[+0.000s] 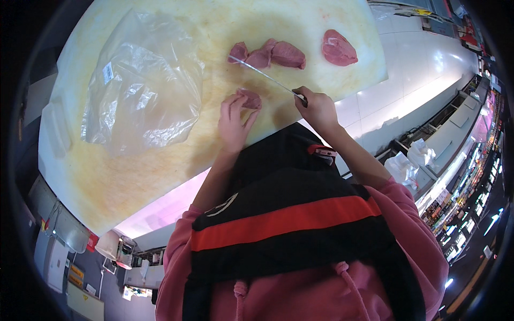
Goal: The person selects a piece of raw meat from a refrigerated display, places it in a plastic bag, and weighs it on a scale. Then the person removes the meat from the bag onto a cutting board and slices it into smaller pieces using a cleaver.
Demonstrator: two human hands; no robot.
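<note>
My right hand (319,108) grips the dark handle of a knife (267,76). Its thin blade points away to the left, and the tip reaches over or against the leftmost of several pieces of raw meat (287,55) lying in a row. With thumb and fingers, my left hand (235,120) holds a smaller piece of raw meat (251,99) at the near side of the cutting board (136,180). A larger chunk of raw meat (339,48) lies apart at the right. Whether the blade touches the meat is hard to tell.
A clear plastic bag (148,84) with a small printed label spreads over the board's left half. The board's near edge runs close to my black apron (281,172). White plastic bags (403,168) sit on a counter at the right, beside lit store shelves.
</note>
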